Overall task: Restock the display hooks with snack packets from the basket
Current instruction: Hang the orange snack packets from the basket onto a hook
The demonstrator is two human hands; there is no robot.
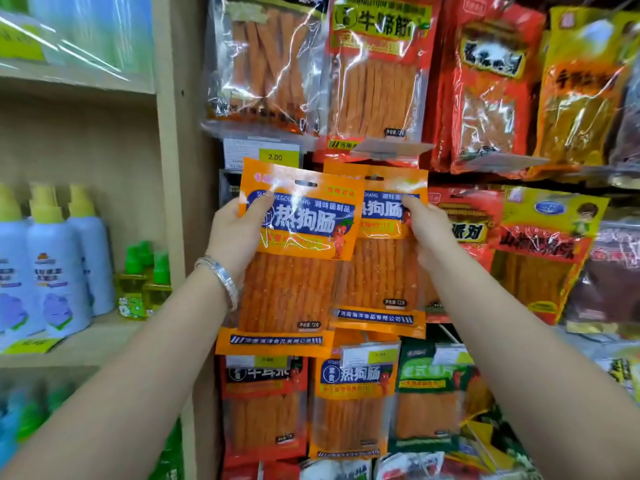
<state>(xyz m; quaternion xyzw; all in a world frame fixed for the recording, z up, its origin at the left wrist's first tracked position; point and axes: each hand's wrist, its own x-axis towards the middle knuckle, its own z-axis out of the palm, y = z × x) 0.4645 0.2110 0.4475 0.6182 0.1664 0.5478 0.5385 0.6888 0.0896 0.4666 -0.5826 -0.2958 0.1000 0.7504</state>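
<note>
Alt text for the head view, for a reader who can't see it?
The left hand grips an orange plastic snack packet overlapping a matching packet held by the right hand, before a wall of hanging snacks. Blue spray bottles stand left.

Left of the grip stands a pale wooden shelf unit [169,133], its upright post just beside it. On the board left of and slightly below the grip, 3 blue-and-white spray bottles [57,271] with yellow-green tops stand close together. Small yellow bottles [138,292] with green caps stand between them and the post. A yellow-green shelf label [34,345] sits on that board's front edge. Just above the grip, a price tag [278,155] reads 2.00. High to the left lie blurred green-and-white packs [86,29].
</note>
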